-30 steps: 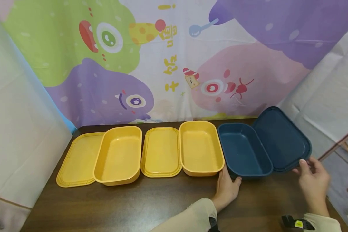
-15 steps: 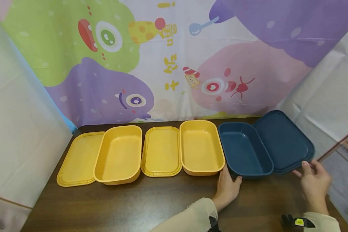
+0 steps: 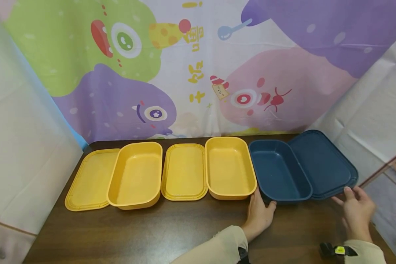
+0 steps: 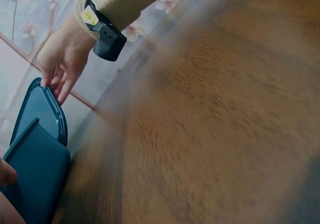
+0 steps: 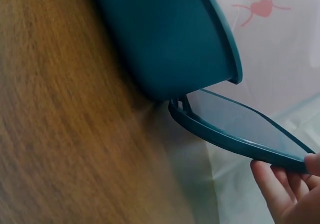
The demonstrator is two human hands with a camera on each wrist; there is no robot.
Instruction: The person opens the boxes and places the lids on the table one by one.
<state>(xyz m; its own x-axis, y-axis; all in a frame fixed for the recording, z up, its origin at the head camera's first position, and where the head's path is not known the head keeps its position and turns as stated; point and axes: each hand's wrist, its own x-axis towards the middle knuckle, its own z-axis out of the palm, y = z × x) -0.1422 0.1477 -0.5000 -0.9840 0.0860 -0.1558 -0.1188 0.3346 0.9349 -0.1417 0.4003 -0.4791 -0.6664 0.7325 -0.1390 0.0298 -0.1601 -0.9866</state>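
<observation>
In the head view, my right hand (image 3: 358,212) pinches the near right corner of a dark blue lid (image 3: 323,165). That lid leans, tilted, beside the right wall of a dark blue food container (image 3: 280,170). The right wrist view shows fingers under the lid's edge (image 5: 240,146) and the thumb on top. My left hand (image 3: 259,216) rests at the container's near left corner, thumb against its front wall; its fingers reach between that container and a yellow container (image 3: 230,168), partly hidden. The thumb (image 4: 7,174) touches the blue wall in the left wrist view.
Left of these lie a yellow lid (image 3: 185,172), a second yellow container (image 3: 136,176) and another yellow lid (image 3: 89,179), all in one row on the brown table (image 3: 135,234). A cartoon-printed cloth (image 3: 198,121) hangs behind; pale cloth (image 3: 379,110) closes the right side.
The blue lid has come down toward the table, its far edge sinking and its right corner shifting slightly right. My right hand has dropped a little with it. The left hand has stayed in place.
</observation>
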